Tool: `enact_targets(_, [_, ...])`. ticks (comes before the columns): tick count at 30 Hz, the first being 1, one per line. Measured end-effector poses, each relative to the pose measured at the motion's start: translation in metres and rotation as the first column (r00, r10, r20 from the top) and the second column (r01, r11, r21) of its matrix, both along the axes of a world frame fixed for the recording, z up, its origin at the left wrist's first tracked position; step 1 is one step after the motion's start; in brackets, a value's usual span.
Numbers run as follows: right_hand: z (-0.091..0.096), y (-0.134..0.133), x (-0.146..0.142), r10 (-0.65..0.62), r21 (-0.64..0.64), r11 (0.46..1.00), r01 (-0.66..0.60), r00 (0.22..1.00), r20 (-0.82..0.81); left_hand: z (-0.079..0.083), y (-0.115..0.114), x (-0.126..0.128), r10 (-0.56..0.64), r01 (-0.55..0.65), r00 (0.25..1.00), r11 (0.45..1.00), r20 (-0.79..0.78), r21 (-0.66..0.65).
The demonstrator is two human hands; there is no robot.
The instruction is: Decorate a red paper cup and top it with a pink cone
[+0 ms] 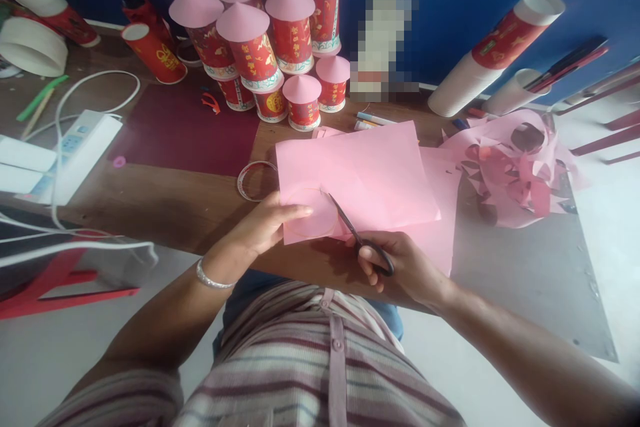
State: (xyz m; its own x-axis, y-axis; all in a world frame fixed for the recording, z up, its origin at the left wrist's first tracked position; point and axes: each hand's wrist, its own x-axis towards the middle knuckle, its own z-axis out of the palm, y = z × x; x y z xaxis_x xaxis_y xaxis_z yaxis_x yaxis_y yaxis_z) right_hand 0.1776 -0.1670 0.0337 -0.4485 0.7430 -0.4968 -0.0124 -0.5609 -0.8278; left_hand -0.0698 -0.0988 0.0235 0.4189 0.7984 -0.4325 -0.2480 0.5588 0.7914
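My left hand (270,221) pinches the lower left corner of a pink paper sheet (355,173), thumb on top. A circle outline is drawn on that corner. In my right hand (395,257) is a pair of scissors (356,232) with dark handles, its blades at the paper by the circle's right edge. More pink paper (440,200) lies beneath on the table. A ring (245,181), perhaps a tape roll, rests just beyond my left hand.
Several red paper towers (250,47) with pink cone roofs stand at the back. Pink paper scraps (520,167) are heaped at the right, near a tall tube (495,53). A white power strip (75,153) with cables lies at the left, beside a maroon sheet (190,133).
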Motion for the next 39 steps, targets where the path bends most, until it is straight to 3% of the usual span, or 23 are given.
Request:
enact_targets(17, [0.007, -0.0006, -0.0023, -0.029, -0.065, 0.997, 0.031, 0.999, 0.021, 0.0028, -0.0003, 0.0008, -0.008, 0.008, 1.0, 1.0, 0.015, -0.004])
enact_targets(39, [0.0045, -0.0022, 0.0011, -0.009, -0.047, 0.999, 0.01, 1.0, 0.012, 0.0021, 0.0001, -0.0009, -0.021, 0.021, 1.0, 0.999, 0.022, -0.026])
